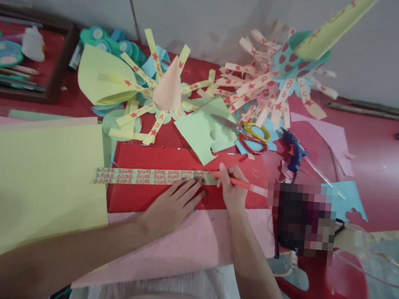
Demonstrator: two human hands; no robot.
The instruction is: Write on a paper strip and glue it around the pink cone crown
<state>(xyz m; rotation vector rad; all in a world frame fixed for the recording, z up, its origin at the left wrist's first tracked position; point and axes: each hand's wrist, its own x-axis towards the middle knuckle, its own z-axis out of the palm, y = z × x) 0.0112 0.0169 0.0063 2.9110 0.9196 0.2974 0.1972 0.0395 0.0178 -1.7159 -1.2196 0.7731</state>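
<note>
A long yellow-green paper strip [148,176] with red lettering lies across a red box [170,158]. My left hand [173,205] lies flat with fingers stretched out, fingertips pressing the strip's right part. My right hand [232,189] is closed around a red pen [241,184], its tip touching the strip's right end.
A large yellow sheet [35,186] lies at left, pink paper [176,250] under my arms. Behind the box are paper sun-shaped crafts [166,90], a green cut sheet [204,131], scissors [246,132], a blue glue gun [293,150] and a wooden tray [58,62] at far left.
</note>
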